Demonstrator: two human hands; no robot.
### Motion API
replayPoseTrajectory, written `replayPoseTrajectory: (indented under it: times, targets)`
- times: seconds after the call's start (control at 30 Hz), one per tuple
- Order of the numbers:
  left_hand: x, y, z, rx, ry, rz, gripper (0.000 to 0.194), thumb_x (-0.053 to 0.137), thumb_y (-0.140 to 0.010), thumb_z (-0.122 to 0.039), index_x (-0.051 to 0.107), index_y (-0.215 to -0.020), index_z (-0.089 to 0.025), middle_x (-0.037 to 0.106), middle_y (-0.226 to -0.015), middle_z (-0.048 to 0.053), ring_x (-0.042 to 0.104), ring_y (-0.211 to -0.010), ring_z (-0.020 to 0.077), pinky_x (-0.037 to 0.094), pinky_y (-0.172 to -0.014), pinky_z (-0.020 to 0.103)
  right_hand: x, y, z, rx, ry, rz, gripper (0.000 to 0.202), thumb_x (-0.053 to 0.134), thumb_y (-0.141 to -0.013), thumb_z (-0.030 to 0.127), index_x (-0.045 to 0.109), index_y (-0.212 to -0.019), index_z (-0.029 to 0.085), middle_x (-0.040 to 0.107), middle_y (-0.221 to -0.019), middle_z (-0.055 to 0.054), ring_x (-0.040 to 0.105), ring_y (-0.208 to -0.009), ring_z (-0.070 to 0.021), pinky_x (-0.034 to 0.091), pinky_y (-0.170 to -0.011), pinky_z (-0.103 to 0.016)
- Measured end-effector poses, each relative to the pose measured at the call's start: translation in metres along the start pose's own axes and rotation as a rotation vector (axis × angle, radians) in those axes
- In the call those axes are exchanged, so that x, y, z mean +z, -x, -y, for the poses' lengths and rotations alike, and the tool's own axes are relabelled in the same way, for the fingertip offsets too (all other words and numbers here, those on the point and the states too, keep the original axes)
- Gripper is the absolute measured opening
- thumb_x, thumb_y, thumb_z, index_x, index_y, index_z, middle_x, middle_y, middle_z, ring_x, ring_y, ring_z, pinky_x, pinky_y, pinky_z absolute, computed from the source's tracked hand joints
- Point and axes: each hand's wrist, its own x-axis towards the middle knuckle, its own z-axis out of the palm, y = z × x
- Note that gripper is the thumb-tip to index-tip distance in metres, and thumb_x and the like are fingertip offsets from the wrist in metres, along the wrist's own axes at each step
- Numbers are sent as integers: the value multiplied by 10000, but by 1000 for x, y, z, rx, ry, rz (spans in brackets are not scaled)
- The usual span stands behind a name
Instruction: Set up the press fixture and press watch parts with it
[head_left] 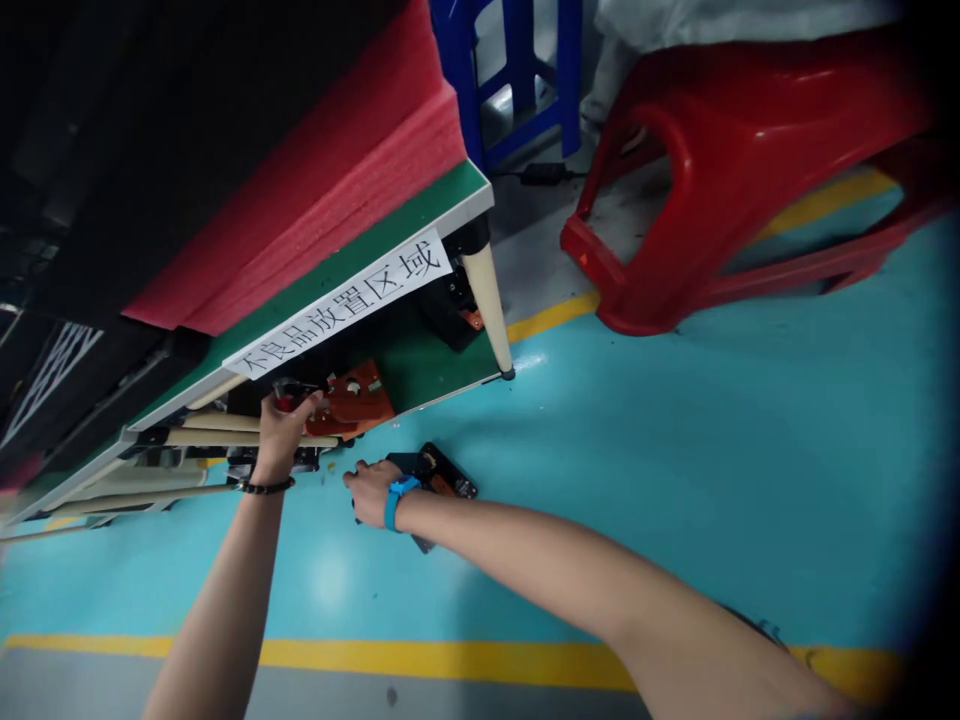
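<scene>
My left hand (281, 432), with a dark beaded bracelet at the wrist, reaches to the lower green shelf. Its fingers are closed around something small, dark and reddish that I cannot make out. The thumb is at the left edge of an orange-brown panel (361, 398) with holes in it, which lies at the shelf's front. Lower and to the right, my right hand (373, 490), wearing a blue wristband, grips a black boxy device (448, 470) with an orange part. The hand and forearm hide some of this device, which is over the blue-green floor.
A white label strip with Chinese characters (337, 303) runs along the upper shelf edge, under stacked red sheets (337, 190). Another black unit (450, 310) sits deeper on the lower shelf, near a cream post (487, 310). A red stool (750, 170) lies tipped at right; a blue stool (517, 80) stands behind.
</scene>
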Motion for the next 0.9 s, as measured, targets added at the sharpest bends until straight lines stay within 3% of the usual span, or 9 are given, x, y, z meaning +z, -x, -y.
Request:
replayPoseTrajectory:
  times: [0.2, 0.4, 0.63, 0.8, 0.9]
  targets:
    - [-1, 45, 8, -50, 7, -95, 739, 888, -659, -536, 599, -1202, -126, 704, -1084, 104, 685, -987, 241, 566, -956, 404, 0, 3, -1, -8, -20, -32, 394, 609, -926, 251, 620, -1305, 143, 632, -1268, -173, 706, -1082, -316, 584, -908, -442]
    - [-1, 82, 14, -64, 124, -95, 723, 902, -686, -516, 584, -1212, -135, 699, -1059, 111, 703, -945, 262, 597, -860, 387, 0, 6, -2, -22, -16, -58, 348, 550, -943, 245, 631, -1270, 156, 645, -1243, -164, 713, -1058, -301, 585, -881, -436]
    - [10, 109, 40, 1, 100, -205, 819, 884, -739, -483, 506, -1389, -159, 586, -1332, 164, 588, -1283, 329, 467, -1156, 502, 0, 6, -3, -4, -6, -54, 343, 525, -956, 250, 642, -1272, 190, 659, -1219, -124, 719, -1033, -289, 583, -866, -419]
    - [19, 134, 55, -6, 32, -292, 910, 842, -749, -566, 442, -1449, -144, 505, -1408, 202, 525, -1332, 373, 406, -1186, 559, 4, 4, -4, -14, 34, -23, 493, 494, -960, 223, 559, -1445, 173, 662, -1253, -151, 723, -1036, -294, 567, -852, -403]
    - [24, 149, 62, 18, -8, -296, 917, 803, -787, -569, 396, -1484, -134, 477, -1428, 224, 480, -1357, 398, 388, -1184, 588, 3, 4, -1, -4, 82, 0, 487, 446, -956, 173, 585, -1421, 131, 686, -1228, -169, 724, -1044, -307, 557, -835, -400]
